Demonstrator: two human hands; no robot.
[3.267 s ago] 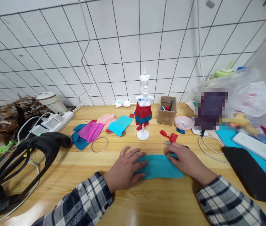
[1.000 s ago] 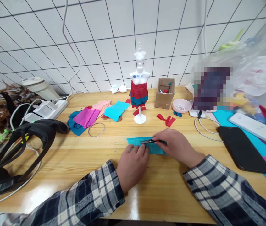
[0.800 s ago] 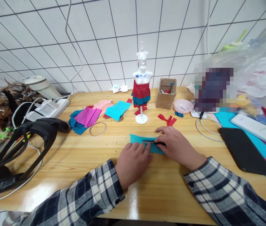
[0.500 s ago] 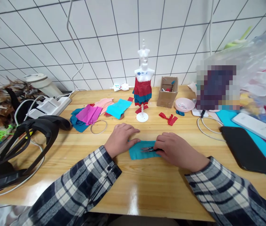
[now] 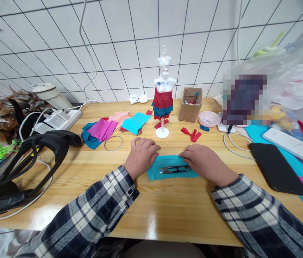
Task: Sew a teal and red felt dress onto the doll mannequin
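Hands apart, both on near side of the mannequin [image 5: 164,86]: L hand [image 5: 142,156] at the L end of the teal cloth [image 5: 169,160], R hand [image 5: 206,163] at its far R corner; can't tell if fingers pinch it. Cloth's flat in front of the mannequin w/ blk thread snips [image 5: 171,171] on top, blades apart & pointing L. Fabric scraps [image 5: 104,129] L of mannequin, cardbd box [image 5: 189,113] & pink bowl [image 5: 209,123] to its R.
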